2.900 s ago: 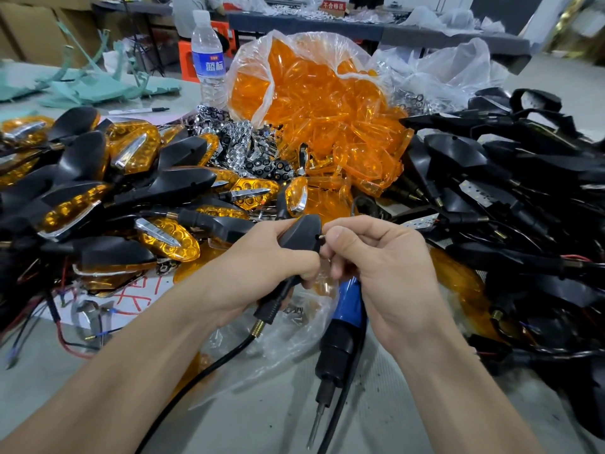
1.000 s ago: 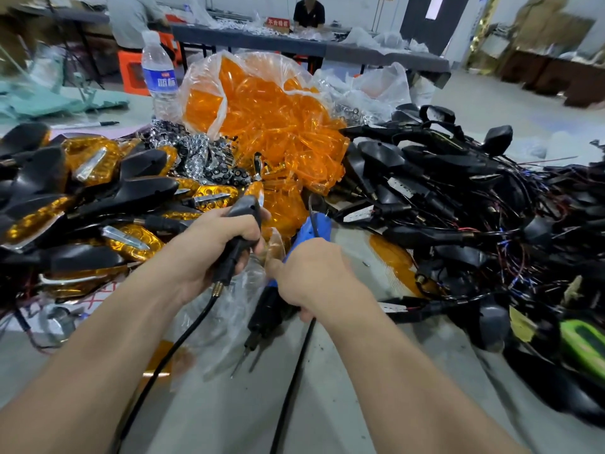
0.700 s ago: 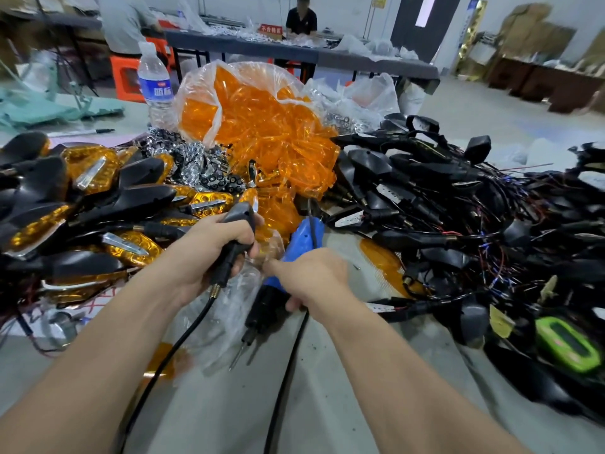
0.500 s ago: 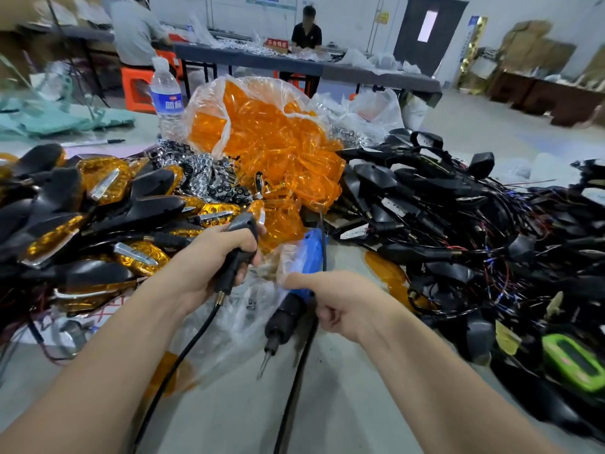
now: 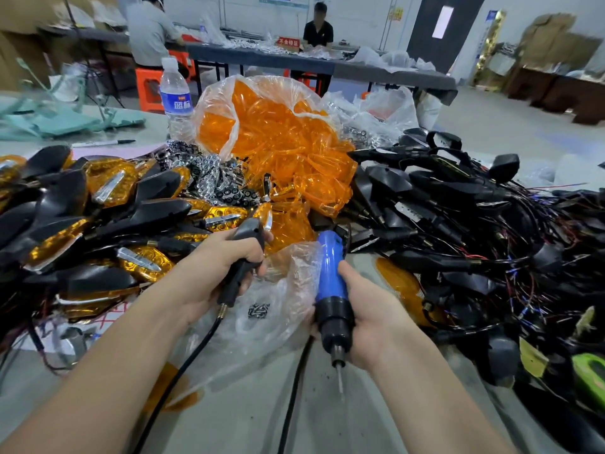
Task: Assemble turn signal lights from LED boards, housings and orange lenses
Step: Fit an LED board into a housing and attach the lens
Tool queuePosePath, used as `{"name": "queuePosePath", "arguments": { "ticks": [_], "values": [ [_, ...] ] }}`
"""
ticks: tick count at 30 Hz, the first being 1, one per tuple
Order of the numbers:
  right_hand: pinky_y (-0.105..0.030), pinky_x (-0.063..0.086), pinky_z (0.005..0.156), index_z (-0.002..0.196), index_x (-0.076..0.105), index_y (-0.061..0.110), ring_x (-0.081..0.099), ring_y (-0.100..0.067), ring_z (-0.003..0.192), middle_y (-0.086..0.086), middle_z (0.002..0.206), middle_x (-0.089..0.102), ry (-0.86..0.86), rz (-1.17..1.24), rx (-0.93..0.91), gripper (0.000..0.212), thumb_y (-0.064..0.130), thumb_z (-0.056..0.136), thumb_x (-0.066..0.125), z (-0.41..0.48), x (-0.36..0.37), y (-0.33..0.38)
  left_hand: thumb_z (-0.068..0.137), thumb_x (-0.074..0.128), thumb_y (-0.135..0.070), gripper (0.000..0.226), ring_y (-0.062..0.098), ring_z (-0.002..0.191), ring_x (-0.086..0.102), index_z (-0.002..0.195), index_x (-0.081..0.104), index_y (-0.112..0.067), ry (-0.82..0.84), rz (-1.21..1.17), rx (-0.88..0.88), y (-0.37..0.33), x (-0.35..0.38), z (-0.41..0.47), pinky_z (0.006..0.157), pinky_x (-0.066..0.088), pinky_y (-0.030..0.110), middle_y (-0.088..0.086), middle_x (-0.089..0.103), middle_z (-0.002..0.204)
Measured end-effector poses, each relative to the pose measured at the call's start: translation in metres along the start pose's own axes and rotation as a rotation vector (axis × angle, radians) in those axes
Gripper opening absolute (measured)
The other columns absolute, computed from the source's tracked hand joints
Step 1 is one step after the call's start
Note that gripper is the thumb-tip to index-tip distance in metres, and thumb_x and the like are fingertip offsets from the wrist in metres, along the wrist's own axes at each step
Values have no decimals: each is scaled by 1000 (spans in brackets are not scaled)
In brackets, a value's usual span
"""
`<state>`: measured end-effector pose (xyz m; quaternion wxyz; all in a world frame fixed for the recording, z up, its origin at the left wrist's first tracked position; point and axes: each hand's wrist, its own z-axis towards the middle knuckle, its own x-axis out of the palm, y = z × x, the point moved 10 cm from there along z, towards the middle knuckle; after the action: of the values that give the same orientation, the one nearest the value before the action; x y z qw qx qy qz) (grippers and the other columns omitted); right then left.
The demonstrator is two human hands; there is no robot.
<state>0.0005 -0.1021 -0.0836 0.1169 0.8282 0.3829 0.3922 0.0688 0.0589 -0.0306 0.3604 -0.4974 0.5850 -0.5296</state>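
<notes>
— Where is the housing?

— In the left hand (image 5: 222, 257), above the grey table (image 5: 376, 430). The fingers are curled round the black housing (image 5: 248, 229) at its neck. The broad head sticks out above the fist and the stalk comes out below it.

— Which way does it run?

— Its long axis slants from the head, up and away, down towards the person. A black cable (image 5: 196, 342) leaves the stalk's lower end and trails along the forearm.

— And the other hand?

— The right hand (image 5: 373, 322) grips a blue electric screwdriver (image 5: 330, 273) round its black collar. The tool lies nearly along the line of sight, its bit pointing down towards the person and its blue body pointing away.

— Do tool and housing touch?

— No, they are apart. A clear bag (image 5: 294, 283) holding small dark screws (image 5: 258, 311) lies between the hands.

— What surrounds them?

— Finished lights (image 5: 98, 217) are heaped on the left. A bag of orange lenses (image 5: 278, 142) sits in the middle, and wired black housings (image 5: 458, 224) are piled on the right.
</notes>
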Motion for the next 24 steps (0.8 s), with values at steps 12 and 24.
{"name": "queuePosePath", "arguments": {
  "ticks": [12,24],
  "values": [
    [-40,60,87,135,61,9,74,-27,92,-15,106,73,560,-107,-356,49,33,92,57,-65,50,78,64,64,-14,51,17,45,45,115,67,-12,-20,-13,-29,2,1,-3,39,38,22,13,65,75],
    [-34,56,73,96,52,18,61,-21,74,-3,81,59,568,151,-610,41,-5,61,49,-45,90,132,64,66,-14,42,19,47,47,107,68,-12,-43,38,-11,3,-3,1,40,41,24,14,66,76]
  ]
}}
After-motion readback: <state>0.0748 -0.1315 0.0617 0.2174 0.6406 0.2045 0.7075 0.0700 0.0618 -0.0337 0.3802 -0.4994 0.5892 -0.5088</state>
